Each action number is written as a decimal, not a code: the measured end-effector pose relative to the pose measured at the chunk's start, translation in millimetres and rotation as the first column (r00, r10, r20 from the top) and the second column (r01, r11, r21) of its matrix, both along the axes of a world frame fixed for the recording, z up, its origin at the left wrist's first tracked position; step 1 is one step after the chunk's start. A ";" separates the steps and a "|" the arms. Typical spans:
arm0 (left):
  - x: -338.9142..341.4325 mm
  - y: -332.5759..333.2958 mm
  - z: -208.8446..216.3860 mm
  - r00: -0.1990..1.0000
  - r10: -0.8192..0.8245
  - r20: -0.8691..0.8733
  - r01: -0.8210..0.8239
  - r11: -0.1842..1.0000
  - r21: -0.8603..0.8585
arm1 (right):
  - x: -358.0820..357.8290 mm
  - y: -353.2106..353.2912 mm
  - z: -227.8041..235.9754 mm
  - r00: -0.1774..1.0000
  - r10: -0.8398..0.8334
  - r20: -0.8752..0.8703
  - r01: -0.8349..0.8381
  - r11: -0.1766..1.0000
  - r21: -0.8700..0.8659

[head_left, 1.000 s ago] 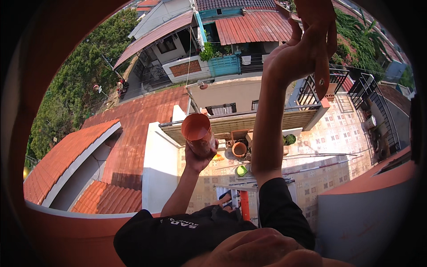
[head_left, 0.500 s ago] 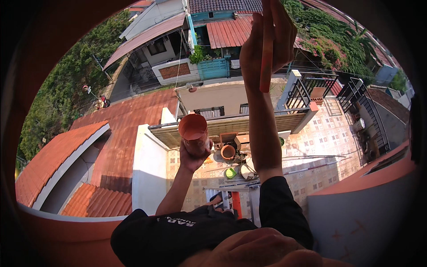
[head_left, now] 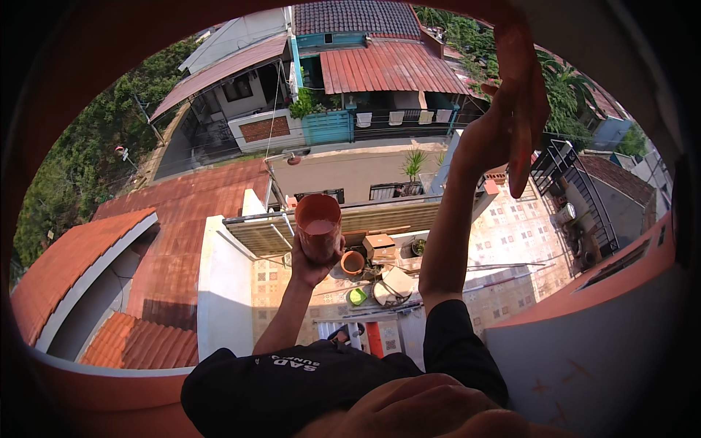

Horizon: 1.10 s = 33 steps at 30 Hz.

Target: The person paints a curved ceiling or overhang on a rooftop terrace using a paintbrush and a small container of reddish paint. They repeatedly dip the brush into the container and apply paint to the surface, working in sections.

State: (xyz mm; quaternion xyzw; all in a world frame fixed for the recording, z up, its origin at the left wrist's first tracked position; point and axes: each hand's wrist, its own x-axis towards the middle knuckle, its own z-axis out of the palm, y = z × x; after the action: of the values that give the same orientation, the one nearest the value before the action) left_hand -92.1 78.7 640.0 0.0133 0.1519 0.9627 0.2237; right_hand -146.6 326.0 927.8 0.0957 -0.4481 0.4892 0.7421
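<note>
My left hand (head_left: 315, 269) is wrapped round a tall cup of terracotta paint (head_left: 319, 219), its open mouth facing up. The cup's inside and wall are coated with orange-red paint. Raised high at the upper right, my right hand (head_left: 504, 120) grips a paintbrush (head_left: 520, 164) smeared with the same colour. The lower end of its handle sticks out below the palm. The brush's upper end meets an orange-red overhang (head_left: 467, 10) along the top of the view, where shadow blurs its outline.
Far below lies a tiled yard (head_left: 504, 233) with a brown pot (head_left: 352, 263), a cardboard box (head_left: 379, 247) and a green basin (head_left: 357, 296). A ladder (head_left: 374, 337) stands under me. A white wall (head_left: 225, 292) and rusty roof (head_left: 171, 241) are at left, a grey wall (head_left: 569, 358) at right.
My right hand has moved right and slightly down with the paintbrush. The cup in my left hand stays nearly in place, while the view has shifted a little to the right.
</note>
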 end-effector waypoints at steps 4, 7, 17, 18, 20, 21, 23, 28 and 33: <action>3.7 8.7 7.2 0.992 0.118 -0.052 -0.126 0.976 -0.177 | -10.4 -50.8 6.1 0.948 -0.306 -0.090 0.302 0.771 0.561; 3.2 7.3 11.2 0.999 0.048 -0.010 -0.049 0.993 -0.103 | -1.2 -71.1 3.2 0.995 0.075 0.066 -0.100 0.754 0.650; 7.6 -4.7 5.3 0.987 -0.115 0.116 0.093 0.979 0.180 | 13.5 25.3 18.2 0.983 0.068 0.173 -0.058 0.996 -0.061; 8.3 -6.1 5.2 0.985 -0.135 0.110 0.113 0.976 0.185 | 13.2 28.9 17.5 0.964 0.017 0.266 0.039 0.978 -0.204; 10.0 -5.7 5.3 0.988 -0.133 0.076 0.118 0.977 0.178 | 11.2 21.0 13.5 0.991 -0.068 0.118 0.065 0.998 0.026; 10.5 -3.6 5.8 0.992 -0.116 0.043 0.108 0.981 0.164 | 9.6 13.7 14.4 0.994 -0.093 0.056 0.087 0.991 0.103; 11.3 0.3 8.4 0.993 -0.114 0.021 0.109 0.977 0.183 | 1.3 -9.8 20.9 0.909 -0.409 -0.078 0.399 0.803 0.442; 15.3 18.1 13.4 0.994 -0.063 -0.089 0.062 0.998 -0.016 | 27.9 -48.3 -12.6 0.878 0.358 0.319 -0.469 0.782 0.411; 16.5 27.8 3.9 0.970 -0.202 0.138 0.187 0.976 0.113 | 62.6 -15.6 -83.6 0.552 0.769 0.323 -0.777 0.615 -0.136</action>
State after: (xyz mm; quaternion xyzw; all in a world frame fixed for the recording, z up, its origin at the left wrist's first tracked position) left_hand -75.5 106.5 644.0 -0.0325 0.0849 0.9406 0.3270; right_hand -84.0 310.5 844.2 0.2023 -0.4901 0.7683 0.3586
